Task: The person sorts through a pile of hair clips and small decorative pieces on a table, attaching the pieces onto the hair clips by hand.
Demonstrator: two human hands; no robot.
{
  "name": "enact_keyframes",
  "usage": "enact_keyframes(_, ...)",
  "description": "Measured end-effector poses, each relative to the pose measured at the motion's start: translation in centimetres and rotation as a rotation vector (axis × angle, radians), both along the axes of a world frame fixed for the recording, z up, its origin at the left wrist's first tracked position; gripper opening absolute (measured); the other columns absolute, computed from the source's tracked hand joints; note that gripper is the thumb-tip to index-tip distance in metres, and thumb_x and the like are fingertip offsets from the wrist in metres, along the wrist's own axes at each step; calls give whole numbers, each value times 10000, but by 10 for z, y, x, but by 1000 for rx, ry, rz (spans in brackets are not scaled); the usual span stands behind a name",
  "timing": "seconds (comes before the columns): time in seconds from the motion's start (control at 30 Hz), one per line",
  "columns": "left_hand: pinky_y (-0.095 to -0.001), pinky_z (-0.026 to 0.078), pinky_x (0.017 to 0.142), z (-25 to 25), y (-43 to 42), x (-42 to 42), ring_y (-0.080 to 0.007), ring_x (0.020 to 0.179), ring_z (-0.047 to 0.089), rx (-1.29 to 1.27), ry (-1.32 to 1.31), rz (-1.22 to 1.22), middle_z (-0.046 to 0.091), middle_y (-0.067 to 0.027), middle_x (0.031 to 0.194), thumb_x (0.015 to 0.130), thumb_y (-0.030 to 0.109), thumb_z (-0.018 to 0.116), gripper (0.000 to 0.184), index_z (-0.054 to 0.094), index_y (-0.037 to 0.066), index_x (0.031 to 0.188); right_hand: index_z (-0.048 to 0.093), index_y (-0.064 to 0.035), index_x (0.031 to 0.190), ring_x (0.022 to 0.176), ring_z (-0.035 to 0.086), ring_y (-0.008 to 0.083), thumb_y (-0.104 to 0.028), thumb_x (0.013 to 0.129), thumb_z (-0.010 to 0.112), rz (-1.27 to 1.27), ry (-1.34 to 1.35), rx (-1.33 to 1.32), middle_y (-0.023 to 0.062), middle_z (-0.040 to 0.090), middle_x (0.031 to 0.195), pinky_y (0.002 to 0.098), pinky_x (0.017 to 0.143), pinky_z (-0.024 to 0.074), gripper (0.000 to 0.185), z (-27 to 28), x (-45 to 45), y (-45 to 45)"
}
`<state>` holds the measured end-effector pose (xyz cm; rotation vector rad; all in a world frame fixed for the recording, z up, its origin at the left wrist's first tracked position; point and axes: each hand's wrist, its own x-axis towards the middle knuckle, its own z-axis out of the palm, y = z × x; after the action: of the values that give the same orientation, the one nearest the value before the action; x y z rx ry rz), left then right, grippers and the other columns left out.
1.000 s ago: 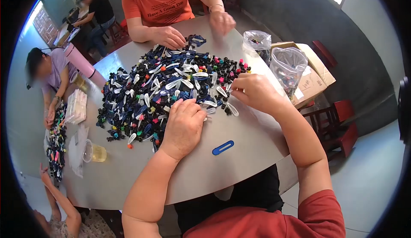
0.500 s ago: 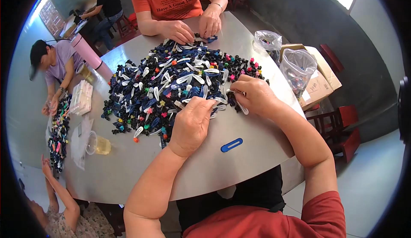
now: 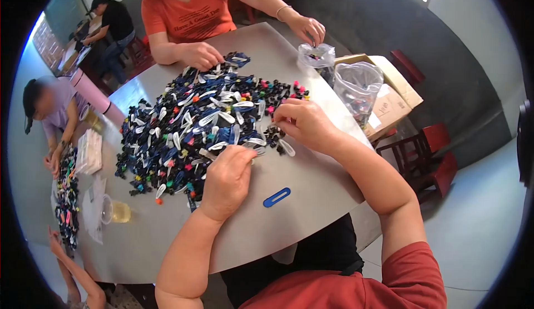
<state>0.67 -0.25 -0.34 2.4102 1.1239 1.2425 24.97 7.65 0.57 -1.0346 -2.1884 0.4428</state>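
Observation:
A large pile of hair clips, navy, white and black with small coloured flower pieces, lies on the grey table. My left hand is at the pile's near edge, thumb and fingers pinched together; what is between them is too small to make out. To the right, my right hand pinches at the pile's right edge, just above a loose white clip; its fingertips' contents cannot be made out. A blue oval clip lies apart, nearer to me.
Across the table a person in orange has one hand at the pile, the other over a clear bag. Another bag stands by a cardboard box. At left are a cup, stacked packets and other people.
The view has shifted. The co-worker's one hand has moved from the pile to the clear bag. My hands stay at the pile's near edge, fingers still pinched.

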Motion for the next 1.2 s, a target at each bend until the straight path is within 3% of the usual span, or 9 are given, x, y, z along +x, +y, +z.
enact_keyframes(0.1,-412,579,767,-3,1,-1,-344,884,692,5,9,7,673,-139,1009,849,-80,664,234,681,9,1066,717,-50,971,819,683,324,-51,876,744,-173,86,195,133,688,904,388,743,553,100,11,12,5)
enact_keyframes(0.2,-411,581,771,-4,1,-1,-342,885,691,-5,16,17,674,-137,1001,845,-80,669,235,684,15,1059,731,-15,941,735,672,245,-23,865,753,-392,160,424,113,691,895,319,674,535,79,41,35,5)
enact_keyframes(0.33,-412,578,774,-3,1,0,-340,885,688,-20,43,22,671,-136,984,838,-82,672,233,685,18,1049,749,-3,998,688,640,161,-6,896,725,-609,231,526,73,701,897,286,647,509,104,63,76,1)
enact_keyframes(0.53,-419,575,781,-5,2,0,-346,894,684,-24,62,11,668,-139,989,833,-88,672,244,683,16,1053,763,-10,997,678,632,163,-99,897,741,-884,-148,532,97,706,861,296,664,509,136,57,112,8)
enact_keyframes(0.73,-412,564,779,-5,3,3,-348,896,679,-23,40,28,667,-152,998,848,-97,667,224,688,5,1047,768,-10,966,695,628,174,-115,896,742,-781,60,415,113,710,857,303,664,509,129,61,92,6)
enact_keyframes(0.87,-401,559,784,-4,2,2,-338,904,675,-40,22,42,662,-147,1009,854,-98,670,216,702,7,1041,757,-12,940,681,632,167,-67,889,745,-509,108,452,102,705,832,290,651,501,76,49,59,7)
enact_keyframes(0.93,-396,561,773,-3,2,2,-331,888,678,-45,35,48,663,-139,1005,852,-88,678,209,713,16,1030,747,-16,915,722,659,209,-60,867,754,-293,27,150,110,702,837,315,666,516,65,47,39,-5)
enact_keyframes(1.0,-389,565,758,-5,3,1,-326,870,682,-36,44,36,667,-135,990,850,-82,686,206,718,17,1028,736,-27,884,772,676,302,-100,831,772,-31,-123,103,130,692,836,389,712,543,97,36,26,-6)
enact_keyframes(1.2,-390,574,750,-5,3,0,-322,862,688,-35,46,29,671,-131,979,846,-82,687,202,719,9,1023,702,-17,856,799,689,333,-221,820,795,45,-560,-160,141,684,835,432,736,540,228,24,0,-15)
